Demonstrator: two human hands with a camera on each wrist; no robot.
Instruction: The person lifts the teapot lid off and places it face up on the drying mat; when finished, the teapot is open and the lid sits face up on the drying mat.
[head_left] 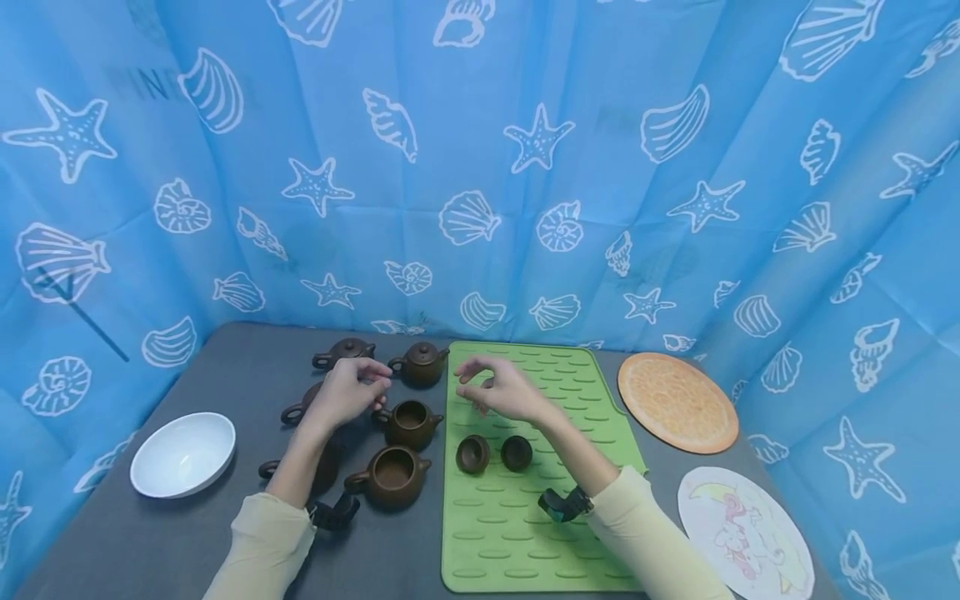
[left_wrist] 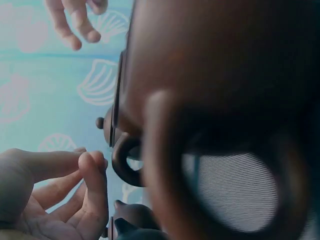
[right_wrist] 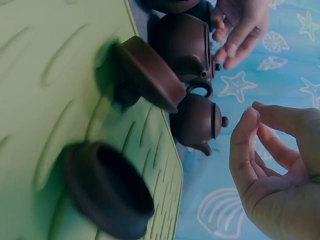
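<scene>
Where arm crosses: teapot [head_left: 324, 467] half-hidden

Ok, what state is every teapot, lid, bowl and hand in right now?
Two front brown clay teapots: lidless, upright.
Back brown lidded teapot: lid on.
Two brown clay lids: upturned on green silicone mat.
White bowl: empty.
Left hand: holds nothing.
Right hand: holds nothing.

Six brown clay teapots [head_left: 408, 423], two small brown clay lids [head_left: 472, 454], one white bowl [head_left: 182, 454], one green ribbed mat [head_left: 517, 533], two round placemats [head_left: 677, 402].
</scene>
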